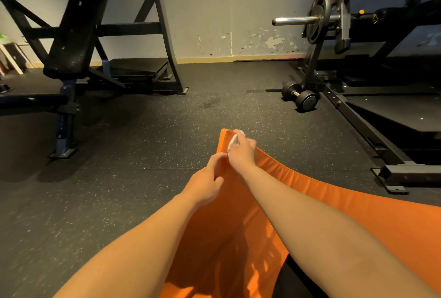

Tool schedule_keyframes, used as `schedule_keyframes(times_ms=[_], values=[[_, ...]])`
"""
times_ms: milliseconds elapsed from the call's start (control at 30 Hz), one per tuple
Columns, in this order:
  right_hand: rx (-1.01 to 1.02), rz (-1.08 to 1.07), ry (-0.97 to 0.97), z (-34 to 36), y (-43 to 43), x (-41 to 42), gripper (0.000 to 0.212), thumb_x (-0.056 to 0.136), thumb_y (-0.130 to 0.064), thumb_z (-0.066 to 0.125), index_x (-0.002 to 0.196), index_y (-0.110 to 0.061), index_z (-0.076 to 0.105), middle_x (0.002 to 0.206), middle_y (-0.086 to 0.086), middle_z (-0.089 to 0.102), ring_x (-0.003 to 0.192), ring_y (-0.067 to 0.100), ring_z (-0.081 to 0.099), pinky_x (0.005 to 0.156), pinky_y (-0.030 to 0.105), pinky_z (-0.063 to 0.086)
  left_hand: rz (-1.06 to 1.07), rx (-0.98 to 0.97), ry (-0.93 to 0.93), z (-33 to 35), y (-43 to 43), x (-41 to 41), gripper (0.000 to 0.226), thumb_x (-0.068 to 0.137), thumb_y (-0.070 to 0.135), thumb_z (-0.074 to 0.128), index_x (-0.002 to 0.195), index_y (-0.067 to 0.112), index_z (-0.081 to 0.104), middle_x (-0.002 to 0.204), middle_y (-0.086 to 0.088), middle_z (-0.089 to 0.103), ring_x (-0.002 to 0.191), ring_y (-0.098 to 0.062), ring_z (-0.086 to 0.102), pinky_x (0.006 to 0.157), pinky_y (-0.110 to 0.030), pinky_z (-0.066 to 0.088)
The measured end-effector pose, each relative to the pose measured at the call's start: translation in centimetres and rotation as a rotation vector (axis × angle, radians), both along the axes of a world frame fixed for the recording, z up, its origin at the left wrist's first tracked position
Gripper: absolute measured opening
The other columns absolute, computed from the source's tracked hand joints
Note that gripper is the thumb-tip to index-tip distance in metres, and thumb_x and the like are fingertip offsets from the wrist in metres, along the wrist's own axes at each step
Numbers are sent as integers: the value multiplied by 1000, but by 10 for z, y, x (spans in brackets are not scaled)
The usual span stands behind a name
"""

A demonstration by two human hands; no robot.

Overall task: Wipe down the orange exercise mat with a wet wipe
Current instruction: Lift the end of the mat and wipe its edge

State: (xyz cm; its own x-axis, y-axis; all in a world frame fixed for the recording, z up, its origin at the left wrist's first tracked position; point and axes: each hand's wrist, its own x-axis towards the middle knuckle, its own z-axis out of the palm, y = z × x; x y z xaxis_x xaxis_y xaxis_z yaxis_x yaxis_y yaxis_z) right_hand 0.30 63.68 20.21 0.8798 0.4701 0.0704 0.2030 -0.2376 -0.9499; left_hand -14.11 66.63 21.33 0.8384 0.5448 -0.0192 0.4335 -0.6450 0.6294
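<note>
Orange padded exercise mat (322, 204) stretched from near right to centre. Right hand (241, 153) gripped a crumpled white wet wipe (235, 139) at its far corner; left hand (208, 182) pinched its left edge

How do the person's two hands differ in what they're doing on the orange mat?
The left hand grips the left edge of the orange mat and holds nothing else, while the right hand holds a white wipe. The right hand reaches farther, near the mat's far corner; the left hand sits closer in. Both touch the mat.
</note>
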Motion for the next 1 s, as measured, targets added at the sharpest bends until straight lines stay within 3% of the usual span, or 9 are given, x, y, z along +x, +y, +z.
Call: schedule_keyframes(times_ms=[67, 167, 367, 533, 667, 767, 833, 933, 1000], values=[[-79, -13, -83, -2, 2, 4, 33, 102, -13, 45, 122, -21, 69, 112, -6, 45, 105, 15, 48, 93, 26, 44, -16, 4, -9, 1, -1, -1, 67, 92, 17, 45, 136, 59, 16, 90, -5, 68, 73, -25, 65, 76, -44, 57], [-298, -8, -186, -8, -13, 13, 25, 102, -13, 49, 121, -15, 65, 102, -1, 58, 75, 8, 54, 57, 10, 41, -13, -2, -5, -3, -2, -5, 69, 92, 18, 45, 132, 65, 15, 103, -8, 70, 74, -25, 67, 77, -48, 58], [-110, 101, -150, 10, -20, 0, 49, 102, -9, 44, 149, -20, 47, 118, -2, 44, 127, 30, 48, 105, 32, 42, 3, 18, -6, 3, -6, -2, 68, 91, 14, 44, 140, 54, 19, 73, -2, 61, 67, -24, 61, 65, -39, 48], [-300, 49, 33, -9, -31, 4, 48, 103, -15, 45, 151, -13, 41, 149, 18, 39, 138, 32, 40, 111, 34, 34, 19, 16, -23, 2, -3, -2, 68, 93, 15, 45, 141, 55, 18, 76, -3, 64, 65, -24, 62, 66, -40, 51], [-98, 23, 136, -14, -22, 4, 30, 105, -9, 39, 90, 5, 62, 74, 14, 64, 61, 16, 66, 53, 23, 54, 32, 40, -53, 4, -5, 2, 67, 94, 14, 46, 141, 52, 18, 71, -4, 61, 61, -23, 58, 61, -40, 46], [-74, 34, -128, 6, -11, -6, 44, 100, -7, 45, 144, -10, 52, 126, 1, 48, 118, 12, 51, 104, 29, 44, 60, 41, -76, 2, -2, 6, 65, 94, 15, 46, 140, 49, 17, 67, -1, 56, 60, -25, 57, 56, -37, 39], [-98, 78, -257, -2, -9, -6, 48, 95, -12, 46, 142, -19, 56, 132, -1, 44, 121, 21, 49, 109, 38, 41, 75, 22, -85, -2, 0, 8, 61, 95, 18, 48, 138, 48, 16, 73, -6, 60, 63, -30, 60, 57, -38, 43], [-266, 50, -246, -22, -14, 6, 15, 95, -14, 50, 104, -26, 51, 116, 14, 57, 93, 23, 55, 84, 31, 51, 104, -31, -108, -7, 1, 8, 58, 96, 23, 50, 136, 49, 17, 87, -7, 67, 68, -29, 65, 71, -47, 57], [-126, -35, -96, -16, -13, 5, 17, 103, -6, 47, 97, -22, 43, 96, 14, 54, 77, 21, 51, 57, 20, 48, 94, -46, -114, -7, 0, 9, 57, 96, 24, 50, 135, 51, 17, 90, -6, 69, 69, -27, 67, 75, -49, 58]])
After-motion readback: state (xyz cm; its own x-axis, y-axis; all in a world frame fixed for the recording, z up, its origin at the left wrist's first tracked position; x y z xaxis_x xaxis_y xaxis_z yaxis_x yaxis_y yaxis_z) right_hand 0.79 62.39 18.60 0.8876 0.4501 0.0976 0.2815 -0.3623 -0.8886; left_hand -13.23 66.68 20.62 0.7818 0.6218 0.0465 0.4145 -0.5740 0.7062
